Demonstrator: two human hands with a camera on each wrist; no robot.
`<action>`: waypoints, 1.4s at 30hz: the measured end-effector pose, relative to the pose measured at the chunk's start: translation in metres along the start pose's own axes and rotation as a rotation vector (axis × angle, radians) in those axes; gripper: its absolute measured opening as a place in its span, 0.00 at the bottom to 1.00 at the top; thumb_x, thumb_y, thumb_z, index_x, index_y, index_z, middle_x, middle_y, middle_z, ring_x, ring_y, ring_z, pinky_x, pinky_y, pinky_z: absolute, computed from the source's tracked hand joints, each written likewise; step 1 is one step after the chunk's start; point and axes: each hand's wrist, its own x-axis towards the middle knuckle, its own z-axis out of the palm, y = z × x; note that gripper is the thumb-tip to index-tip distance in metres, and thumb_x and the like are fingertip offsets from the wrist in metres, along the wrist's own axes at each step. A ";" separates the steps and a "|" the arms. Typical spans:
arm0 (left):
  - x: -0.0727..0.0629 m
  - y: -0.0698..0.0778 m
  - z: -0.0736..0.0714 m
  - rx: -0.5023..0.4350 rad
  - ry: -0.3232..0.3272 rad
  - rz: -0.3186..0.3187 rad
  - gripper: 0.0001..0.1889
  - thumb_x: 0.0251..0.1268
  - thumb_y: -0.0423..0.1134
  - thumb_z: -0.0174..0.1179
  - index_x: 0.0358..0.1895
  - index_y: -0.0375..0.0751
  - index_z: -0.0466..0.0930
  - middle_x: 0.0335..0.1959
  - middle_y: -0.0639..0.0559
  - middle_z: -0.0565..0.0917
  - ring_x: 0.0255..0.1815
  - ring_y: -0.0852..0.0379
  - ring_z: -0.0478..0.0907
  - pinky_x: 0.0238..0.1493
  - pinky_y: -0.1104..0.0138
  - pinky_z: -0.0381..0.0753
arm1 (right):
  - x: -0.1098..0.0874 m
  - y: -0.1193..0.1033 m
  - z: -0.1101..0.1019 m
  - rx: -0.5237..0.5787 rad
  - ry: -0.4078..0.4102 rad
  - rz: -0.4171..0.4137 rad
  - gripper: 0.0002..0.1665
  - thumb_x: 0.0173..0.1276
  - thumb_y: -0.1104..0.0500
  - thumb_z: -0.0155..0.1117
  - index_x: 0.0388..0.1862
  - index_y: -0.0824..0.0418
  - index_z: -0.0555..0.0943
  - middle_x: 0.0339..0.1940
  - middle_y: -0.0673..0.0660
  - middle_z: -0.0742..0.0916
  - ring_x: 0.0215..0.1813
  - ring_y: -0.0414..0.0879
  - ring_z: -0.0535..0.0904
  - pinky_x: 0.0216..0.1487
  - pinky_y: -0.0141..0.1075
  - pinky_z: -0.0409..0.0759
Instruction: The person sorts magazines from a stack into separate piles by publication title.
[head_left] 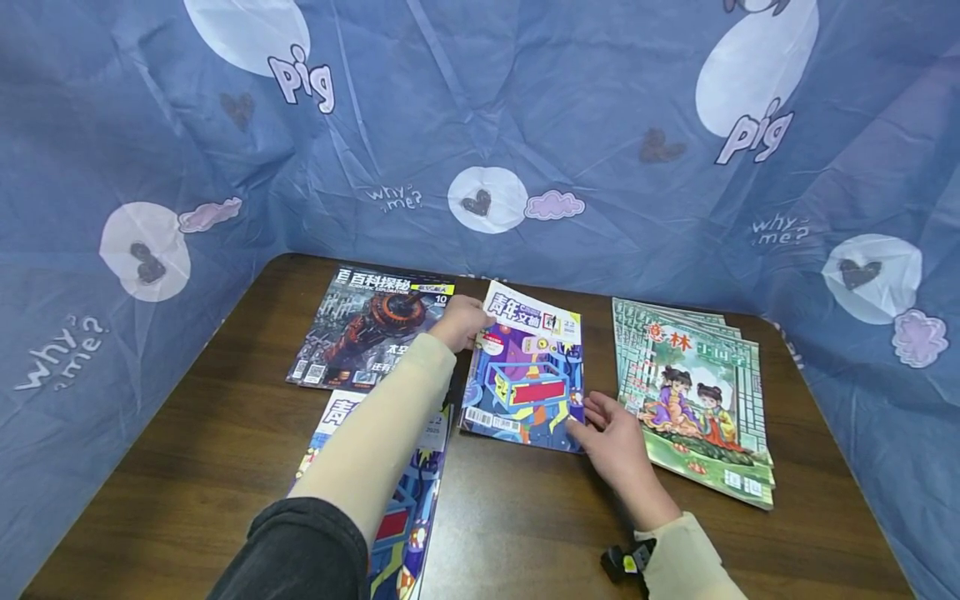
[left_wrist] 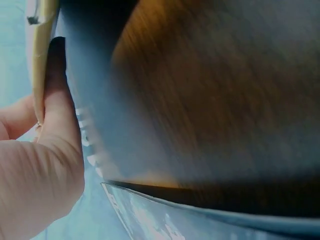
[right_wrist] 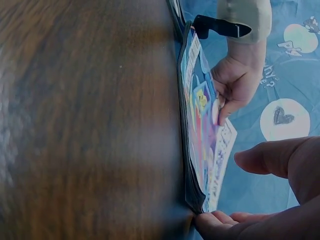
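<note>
A purple and blue magazine (head_left: 521,383) with a white title strip lies at the middle of the table, its far edge slightly raised. My left hand (head_left: 461,323) pinches its left edge between thumb and fingers; the left wrist view shows the magazine's edge (left_wrist: 40,70) in that grip. At the magazine's lower right corner is my right hand (head_left: 618,442). In the right wrist view its fingertips (right_wrist: 212,222) touch the edge from below, while the thumb stands apart from the cover.
Dark science magazines (head_left: 360,333) overlap at the back left. Nearer, a matching purple magazine (head_left: 420,508) is partly hidden under my left forearm. A fanned stack of green magazines (head_left: 697,400) lies on the right of the brown table (head_left: 517,533). A blue printed cloth (head_left: 480,108) hangs behind.
</note>
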 end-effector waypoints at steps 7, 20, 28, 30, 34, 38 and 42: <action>-0.001 0.003 -0.007 -0.097 -0.036 -0.004 0.13 0.71 0.27 0.60 0.55 0.27 0.76 0.37 0.39 0.85 0.32 0.49 0.84 0.38 0.57 0.87 | -0.001 -0.002 0.001 0.016 -0.014 0.000 0.40 0.68 0.62 0.70 0.73 0.77 0.64 0.68 0.73 0.75 0.67 0.63 0.74 0.64 0.48 0.75; -0.013 0.014 -0.017 -0.143 -0.110 -0.060 0.14 0.74 0.31 0.60 0.57 0.30 0.78 0.41 0.37 0.87 0.35 0.47 0.87 0.40 0.58 0.87 | 0.001 -0.005 -0.003 0.164 -0.061 0.083 0.39 0.70 0.61 0.68 0.74 0.76 0.64 0.59 0.71 0.82 0.57 0.56 0.82 0.55 0.39 0.81; -0.024 0.018 -0.024 -0.156 -0.137 -0.050 0.13 0.74 0.31 0.60 0.57 0.30 0.79 0.41 0.37 0.87 0.34 0.49 0.87 0.40 0.58 0.87 | 0.004 -0.004 -0.004 0.252 -0.084 0.164 0.32 0.69 0.64 0.70 0.67 0.75 0.71 0.48 0.65 0.88 0.42 0.45 0.85 0.41 0.33 0.83; -0.026 0.018 -0.027 -0.148 -0.142 -0.049 0.13 0.74 0.31 0.60 0.57 0.30 0.79 0.41 0.37 0.87 0.33 0.49 0.87 0.40 0.57 0.87 | 0.003 -0.005 -0.004 0.273 -0.095 0.168 0.31 0.68 0.64 0.70 0.66 0.74 0.73 0.47 0.64 0.88 0.42 0.46 0.85 0.42 0.34 0.84; -0.031 0.016 -0.034 -0.138 -0.139 -0.048 0.13 0.74 0.31 0.60 0.57 0.30 0.79 0.40 0.38 0.87 0.33 0.49 0.87 0.40 0.57 0.87 | 0.000 -0.009 -0.004 0.312 -0.129 0.160 0.27 0.68 0.65 0.71 0.62 0.74 0.74 0.45 0.64 0.88 0.41 0.47 0.85 0.41 0.36 0.85; -0.035 0.015 -0.039 -0.141 -0.129 -0.044 0.13 0.73 0.30 0.60 0.56 0.30 0.79 0.41 0.37 0.87 0.34 0.48 0.87 0.41 0.57 0.87 | -0.003 -0.013 -0.002 0.342 -0.154 0.159 0.24 0.67 0.66 0.71 0.59 0.75 0.76 0.43 0.64 0.89 0.39 0.47 0.85 0.39 0.36 0.85; -0.040 0.013 -0.045 -0.133 -0.120 -0.039 0.13 0.73 0.31 0.61 0.55 0.30 0.79 0.41 0.37 0.87 0.35 0.47 0.87 0.41 0.56 0.87 | -0.006 -0.016 0.002 0.361 -0.167 0.162 0.23 0.65 0.68 0.71 0.56 0.75 0.76 0.41 0.64 0.89 0.37 0.46 0.85 0.37 0.35 0.85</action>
